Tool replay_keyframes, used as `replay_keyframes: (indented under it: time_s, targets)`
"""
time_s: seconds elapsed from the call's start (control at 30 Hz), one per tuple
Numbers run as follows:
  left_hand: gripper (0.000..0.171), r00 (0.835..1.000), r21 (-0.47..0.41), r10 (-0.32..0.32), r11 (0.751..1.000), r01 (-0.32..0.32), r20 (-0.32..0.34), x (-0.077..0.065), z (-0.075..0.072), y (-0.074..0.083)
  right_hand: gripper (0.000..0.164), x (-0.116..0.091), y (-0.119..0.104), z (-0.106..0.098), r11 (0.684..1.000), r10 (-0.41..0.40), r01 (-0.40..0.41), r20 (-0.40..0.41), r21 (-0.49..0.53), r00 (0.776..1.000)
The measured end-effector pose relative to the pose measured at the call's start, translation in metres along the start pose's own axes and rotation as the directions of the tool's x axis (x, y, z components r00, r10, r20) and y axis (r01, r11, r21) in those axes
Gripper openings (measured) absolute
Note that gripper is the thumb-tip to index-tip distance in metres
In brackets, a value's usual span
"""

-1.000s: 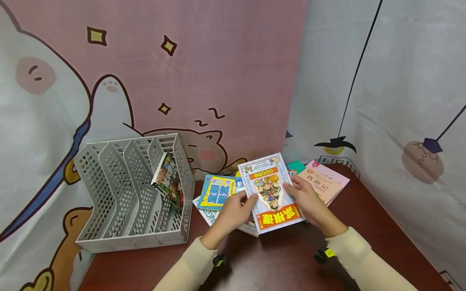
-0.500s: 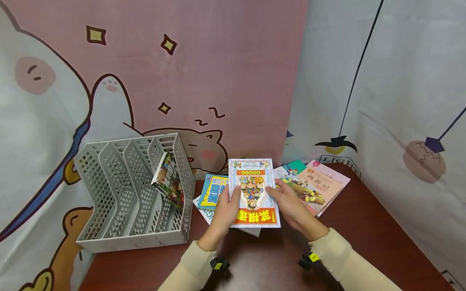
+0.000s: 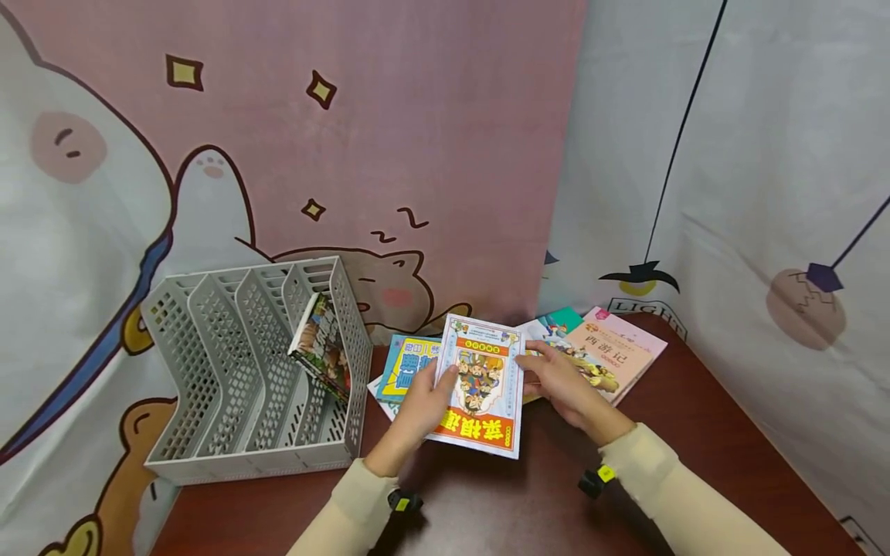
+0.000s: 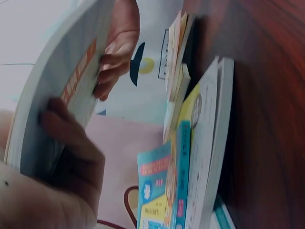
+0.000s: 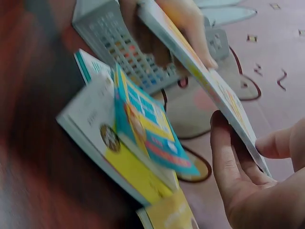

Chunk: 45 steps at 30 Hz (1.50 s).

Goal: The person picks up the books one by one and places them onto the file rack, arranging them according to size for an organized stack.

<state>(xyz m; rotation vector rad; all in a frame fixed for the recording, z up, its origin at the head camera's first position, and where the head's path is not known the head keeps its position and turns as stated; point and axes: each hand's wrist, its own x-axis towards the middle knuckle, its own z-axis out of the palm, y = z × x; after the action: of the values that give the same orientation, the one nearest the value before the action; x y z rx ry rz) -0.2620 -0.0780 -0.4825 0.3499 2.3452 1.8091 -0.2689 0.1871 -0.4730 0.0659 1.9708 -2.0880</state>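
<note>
Both hands hold a white-bordered book point(image 3: 480, 386) with a red title band and a cartoon group on its cover, raised above other books. My left hand point(image 3: 420, 405) grips its left edge, thumb on the cover and fingers underneath. At the opposite edge my right hand point(image 3: 565, 386) pinches the book between thumb and fingers, as the right wrist view shows. Beneath it lie a blue-and-yellow book point(image 5: 147, 129) and a white-and-yellow book point(image 5: 109, 148), stacked on the table. Much of that pile is hidden by the held book in the head view.
Left on the dark red table point(image 3: 556, 502) stands a grey slotted file rack point(image 3: 257, 455); one dark-covered book point(image 3: 325, 347) leans in its rightmost compartment. A pink book point(image 3: 619, 351) and a green-and-white book point(image 3: 559, 320) lie at the back right, near the curtain point(image 3: 737, 193).
The book has moved left and then tilted slightly clockwise, its lower edge toward the person. Both hands have moved with it, keeping hold. The rack and its book stay put.
</note>
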Motion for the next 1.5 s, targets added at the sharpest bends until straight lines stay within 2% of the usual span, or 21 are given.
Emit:
replay_keyframes:
  time_s: [0.07, 0.17, 0.27, 0.33, 0.47, 0.57, 0.63, 0.7, 0.83, 0.93, 1.07, 1.17, 1.23, 1.37, 1.5]
  targets:
    - [0.046, 0.997, 0.006, -0.015, 1.000, 0.014, 0.070, 0.000, -0.004, -0.002, 0.053, 0.005, -0.001, -0.009, 1.000, 0.009, -0.009, -0.011, 0.003, 1.000]
    - [0.048, 0.983, 0.015, -0.034, 0.999, 0.032, 0.181, 0.000, -0.008, -0.003, 0.053, 0.011, -0.003, -0.023, 0.999, 0.015, -0.014, 0.021, -0.042, 1.000]
    - [0.049, 0.958, 0.025, -0.060, 0.998, 0.055, 0.280, 0.001, -0.013, -0.004, 0.054, 0.016, -0.004, -0.032, 0.992, 0.031, -0.017, 0.114, -0.122, 0.993]
    - [0.048, 0.941, 0.034, -0.064, 0.998, 0.056, 0.333, 0.003, -0.015, -0.005, 0.057, 0.017, -0.004, -0.034, 0.982, 0.054, -0.018, 0.191, -0.186, 0.980]
    - [0.045, 0.914, 0.053, -0.051, 0.998, 0.032, 0.402, 0.005, -0.019, -0.005, 0.063, 0.016, -0.004, -0.033, 0.965, 0.105, -0.026, 0.294, -0.261, 0.950]
    - [0.044, 0.909, 0.058, -0.047, 0.998, 0.025, 0.413, 0.006, -0.020, -0.005, 0.064, 0.015, -0.003, -0.032, 0.965, 0.109, -0.023, 0.319, -0.262, 0.942]
    - [0.045, 0.917, 0.068, -0.055, 0.997, 0.031, 0.395, 0.008, -0.021, -0.005, 0.063, 0.014, -0.002, -0.031, 0.968, 0.100, -0.019, 0.316, -0.251, 0.943]
    - [0.045, 0.933, 0.083, -0.074, 0.995, 0.048, 0.353, 0.009, -0.022, -0.006, 0.062, 0.012, -0.002, -0.029, 0.971, 0.087, -0.010, 0.312, -0.240, 0.946]
    - [0.044, 0.968, 0.085, -0.123, 0.991, 0.106, 0.219, 0.014, -0.027, -0.008, 0.059, 0.010, -0.002, -0.028, 0.975, 0.047, 0.019, 0.286, -0.222, 0.957]
    - [0.042, 0.984, 0.037, -0.140, 0.990, 0.137, 0.109, 0.017, -0.031, -0.007, 0.057, 0.010, -0.003, -0.028, 0.980, 0.005, 0.046, 0.255, -0.192, 0.967]
    - [0.046, 0.990, -0.040, -0.140, 0.989, 0.140, -0.009, 0.018, -0.034, -0.004, 0.056, 0.010, -0.004, -0.027, 0.989, -0.041, 0.067, 0.194, -0.130, 0.980]
    - [0.055, 0.989, -0.068, -0.137, 0.989, 0.133, -0.058, 0.018, -0.033, -0.001, 0.057, 0.010, -0.005, -0.024, 0.994, -0.070, 0.080, 0.123, -0.077, 0.990]
    - [0.059, 0.989, -0.063, -0.128, 0.990, 0.124, -0.075, 0.017, -0.032, 0.000, 0.057, 0.010, -0.006, -0.020, 0.996, -0.085, 0.087, 0.069, -0.017, 0.994]
    - [0.055, 0.988, -0.062, -0.128, 0.990, 0.123, -0.082, 0.017, -0.028, 0.003, 0.057, 0.006, -0.007, -0.012, 0.991, -0.096, 0.101, -0.057, 0.085, 0.994]
    - [0.051, 0.991, -0.077, -0.117, 0.991, 0.112, -0.069, 0.016, -0.023, 0.009, 0.055, -0.001, -0.007, 0.002, 0.989, -0.099, 0.114, -0.153, 0.094, 0.983]
